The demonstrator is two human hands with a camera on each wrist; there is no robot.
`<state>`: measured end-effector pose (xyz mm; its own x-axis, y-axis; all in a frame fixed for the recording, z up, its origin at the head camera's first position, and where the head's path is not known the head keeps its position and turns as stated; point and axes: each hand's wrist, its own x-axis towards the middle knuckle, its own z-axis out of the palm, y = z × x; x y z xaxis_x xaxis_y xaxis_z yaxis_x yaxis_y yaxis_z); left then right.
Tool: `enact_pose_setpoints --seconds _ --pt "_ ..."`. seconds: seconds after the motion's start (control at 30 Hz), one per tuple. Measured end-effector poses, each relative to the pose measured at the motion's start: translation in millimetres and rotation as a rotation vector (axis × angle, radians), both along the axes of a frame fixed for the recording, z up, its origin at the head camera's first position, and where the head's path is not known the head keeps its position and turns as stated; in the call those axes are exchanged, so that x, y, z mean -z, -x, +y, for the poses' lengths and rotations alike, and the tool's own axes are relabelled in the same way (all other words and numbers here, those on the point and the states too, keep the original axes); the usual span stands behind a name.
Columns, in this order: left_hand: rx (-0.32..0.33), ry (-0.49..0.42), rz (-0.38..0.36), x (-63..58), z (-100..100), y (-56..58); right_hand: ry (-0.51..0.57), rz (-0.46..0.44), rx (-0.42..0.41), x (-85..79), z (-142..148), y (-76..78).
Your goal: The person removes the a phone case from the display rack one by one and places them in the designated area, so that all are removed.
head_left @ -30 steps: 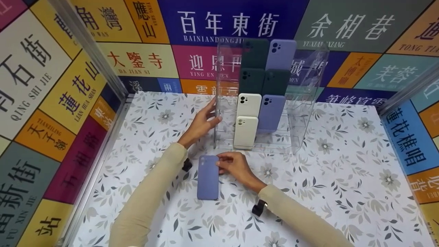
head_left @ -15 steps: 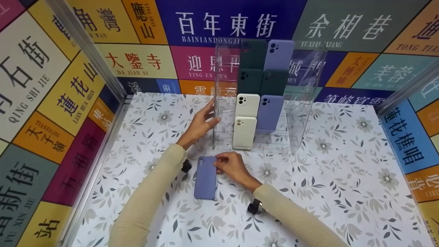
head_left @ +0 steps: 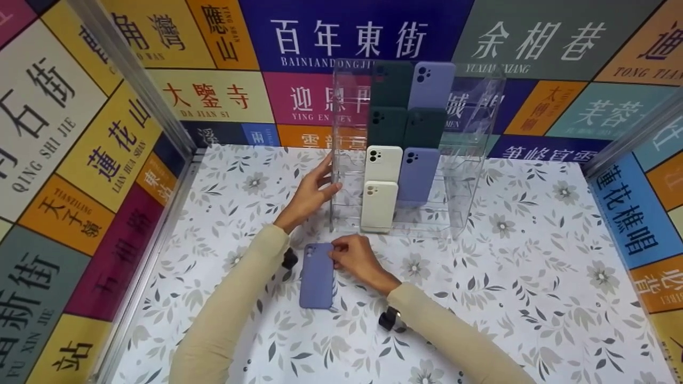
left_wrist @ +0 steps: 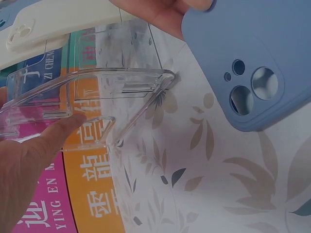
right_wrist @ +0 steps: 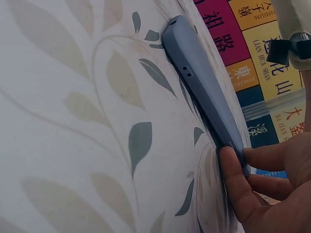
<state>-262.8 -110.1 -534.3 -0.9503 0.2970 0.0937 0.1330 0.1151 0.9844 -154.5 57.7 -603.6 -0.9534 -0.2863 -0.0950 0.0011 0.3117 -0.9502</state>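
A purple-blue phone case [head_left: 317,277] with camera cutouts is at the front of the display stand, over the floral tabletop. My right hand [head_left: 360,261] pinches its upper right corner between thumb and fingers. In the right wrist view, the phone case [right_wrist: 204,82] is seen edge-on, close to the table; whether it touches cannot be told. At the left side of a clear stepped display stand [head_left: 456,213], my left hand [head_left: 307,197] holds the side wall. Its thumb lies against the clear plastic in the left wrist view, and most of its other fingers are out of frame.
On the stand are dark green cases [head_left: 388,128], purple cases [head_left: 419,178] and two cream cases [head_left: 379,208] in stepped rows. Its right columns hold no cases. Panels printed with large characters [head_left: 349,37] wall in the floral table [head_left: 512,298] behind and at both sides.
My right hand and the phone case have shifted slightly left, and the case is tilted a little more. The left hand stays at the stand's side. The view has drifted slightly.
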Motion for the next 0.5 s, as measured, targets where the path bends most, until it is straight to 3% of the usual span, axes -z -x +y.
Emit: enact_pose_setpoints --seconds 0.5 --pt "-0.003 -0.008 -0.008 -0.5 1.8 -2.0 -0.022 0.088 0.063 -14.9 45.8 -7.7"
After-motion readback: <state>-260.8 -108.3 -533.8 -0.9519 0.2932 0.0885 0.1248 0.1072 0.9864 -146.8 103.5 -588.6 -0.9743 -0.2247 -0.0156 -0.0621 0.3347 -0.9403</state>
